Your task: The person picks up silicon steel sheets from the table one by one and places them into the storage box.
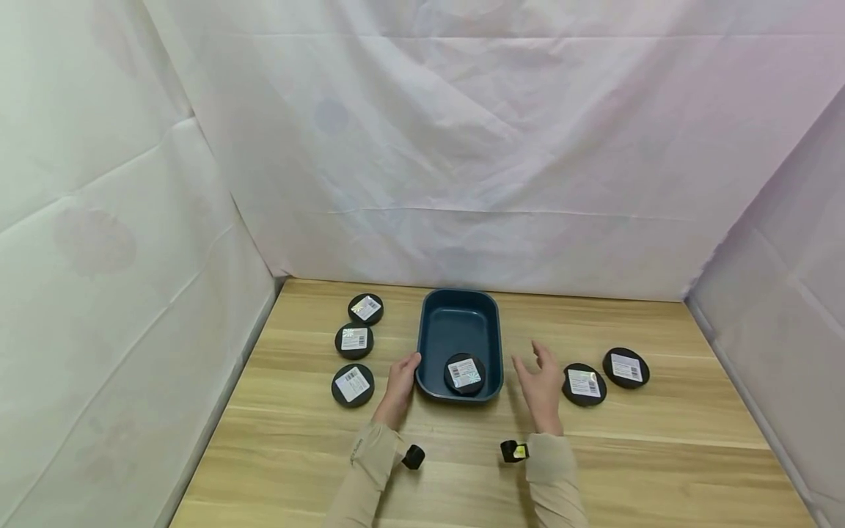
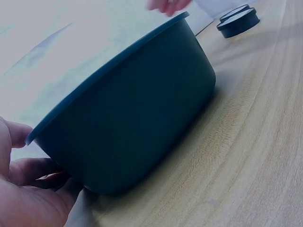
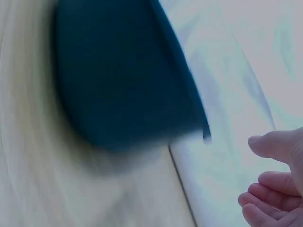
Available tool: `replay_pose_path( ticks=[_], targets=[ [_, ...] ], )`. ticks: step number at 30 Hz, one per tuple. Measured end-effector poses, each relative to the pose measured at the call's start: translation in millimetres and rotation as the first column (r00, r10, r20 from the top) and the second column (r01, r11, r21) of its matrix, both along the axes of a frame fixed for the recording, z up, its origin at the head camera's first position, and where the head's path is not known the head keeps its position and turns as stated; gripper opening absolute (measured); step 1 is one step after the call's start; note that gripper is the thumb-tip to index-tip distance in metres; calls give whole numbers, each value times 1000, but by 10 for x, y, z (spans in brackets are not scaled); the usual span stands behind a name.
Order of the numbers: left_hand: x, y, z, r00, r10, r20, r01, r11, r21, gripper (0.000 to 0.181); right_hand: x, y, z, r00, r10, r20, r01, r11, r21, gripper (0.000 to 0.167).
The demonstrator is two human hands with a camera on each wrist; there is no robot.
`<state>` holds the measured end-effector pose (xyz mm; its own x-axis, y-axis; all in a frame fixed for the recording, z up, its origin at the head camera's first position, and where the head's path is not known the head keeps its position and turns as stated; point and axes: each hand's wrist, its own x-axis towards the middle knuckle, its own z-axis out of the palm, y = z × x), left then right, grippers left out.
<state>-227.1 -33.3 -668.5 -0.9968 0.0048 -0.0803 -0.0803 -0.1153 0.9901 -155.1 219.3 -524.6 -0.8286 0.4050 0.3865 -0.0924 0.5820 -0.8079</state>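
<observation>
A dark blue rectangular bin (image 1: 455, 326) stands on the table, with one black round disc (image 1: 464, 374) bearing a white barcode label inside at its near end. My left hand (image 1: 399, 385) grips the bin's left side; in the left wrist view the thumb of that hand (image 2: 28, 184) is at the rim and the fingers lie against the outer wall. My right hand (image 1: 541, 385) is off the bin, between its right side and a labelled black disc (image 1: 584, 385). In the right wrist view, the fingers of the right hand (image 3: 272, 184) are apart from the thumb and hold nothing.
Left of the bin lie three more labelled black discs, a far one (image 1: 366, 309), a middle one (image 1: 353, 341) and a near one (image 1: 353, 386). Another disc (image 1: 626, 367) lies at the far right. White cloth (image 1: 462, 147) hangs behind the wooden table (image 1: 660, 455) and along both sides.
</observation>
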Motion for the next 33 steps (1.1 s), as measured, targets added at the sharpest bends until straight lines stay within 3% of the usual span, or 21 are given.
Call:
replay_pose_path(
  ticks=[3,5,8,11,13,19,21,23,27,29,31,33],
  targets=[
    [206,54,528,999,13,30,-13,1000,5,49,44,146,-72,997,-75,-16,76,996,45,44],
    [353,90,935,995,23,94,-22,1000,-10,49,85,237,-124,994,-109,-15,110,992,55,44],
    [467,100,1251,993,12,114,-10,1000,-19,45,149,376,-193,988,-157,-9,158,986,60,45],
    [522,102,1406,992,4,124,-1,1000,-24,42,209,517,-264,977,-214,13,213,976,43,47],
    [510,100,1393,991,4,135,-3,1000,-9,41,245,600,-307,967,-251,35,250,968,30,48],
    [386,98,1106,990,4,140,-4,1000,-2,43,316,764,-387,949,-314,20,314,950,10,49],
    [370,94,1064,992,0,129,0,1000,-3,44,325,793,-405,947,-322,7,322,947,12,49],
    [377,89,1085,991,-3,131,3,1000,2,44,333,811,-414,945,-326,7,326,945,15,49],
    [450,100,1292,990,-4,140,6,1000,-13,41,343,829,-425,943,-330,48,330,944,10,53],
    [451,107,1293,991,1,133,4,999,-33,42,349,835,-433,939,-333,88,334,943,3,58],
    [435,111,1223,993,11,114,-6,999,-37,44,355,836,-438,934,-333,129,335,942,1,64],
    [367,93,996,997,14,82,-12,1000,-27,48,356,839,-444,929,-333,160,338,941,-3,70]
  ],
)
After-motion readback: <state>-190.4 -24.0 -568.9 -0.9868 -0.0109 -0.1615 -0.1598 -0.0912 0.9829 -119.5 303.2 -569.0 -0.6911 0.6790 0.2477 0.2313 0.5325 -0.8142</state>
